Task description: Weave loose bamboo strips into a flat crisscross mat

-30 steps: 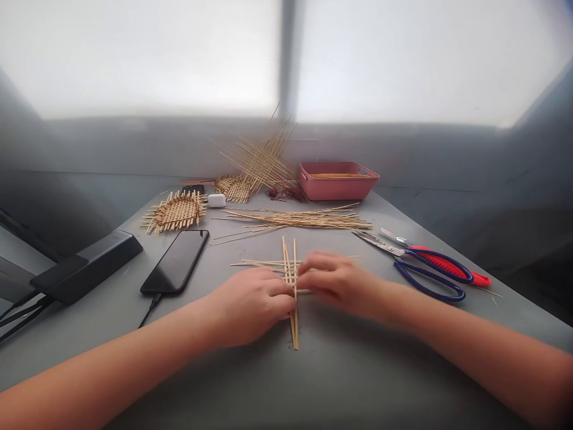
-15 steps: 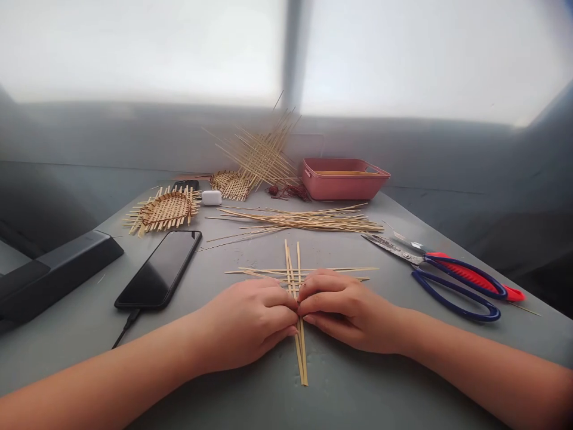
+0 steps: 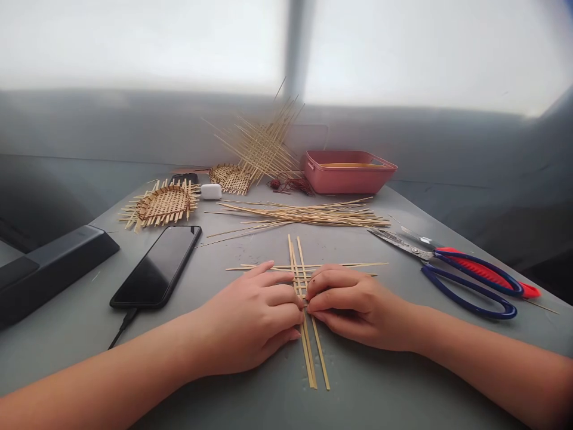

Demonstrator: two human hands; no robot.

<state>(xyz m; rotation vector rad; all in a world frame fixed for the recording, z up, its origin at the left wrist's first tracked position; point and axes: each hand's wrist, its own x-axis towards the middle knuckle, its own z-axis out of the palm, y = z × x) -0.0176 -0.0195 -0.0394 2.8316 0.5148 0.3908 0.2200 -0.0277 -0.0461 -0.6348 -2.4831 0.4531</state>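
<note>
Several flat bamboo strips cross each other on the table in front of me, the lengthwise strips point(image 3: 308, 358) running toward me and the crosswise strips point(image 3: 353, 264) lying over and under them. My left hand point(image 3: 264, 313) rests on the left of the crossing, its index finger and thumb closed at the strips, its outer fingers spread over the crosswise ones. From the right, my right hand point(image 3: 358, 307) holds the strips close to the crossing, fingers bent and pressed together. Both sets of fingertips nearly meet, hiding part of the weave.
Behind lies a bundle of loose strips point(image 3: 308, 214). Scissors point(image 3: 470, 304) with blue handles overlap a red-handled tool point(image 3: 487, 276) at right. A phone point(image 3: 156, 269) with a cable and a woven piece point(image 3: 163, 204) are at left. A pink basket point(image 3: 344, 179) stands at the back.
The near ends of the lengthwise strips have spread apart, one now lying farther right. My left hand's outer fingers have lifted and fanned out. The view has shifted slightly.
</note>
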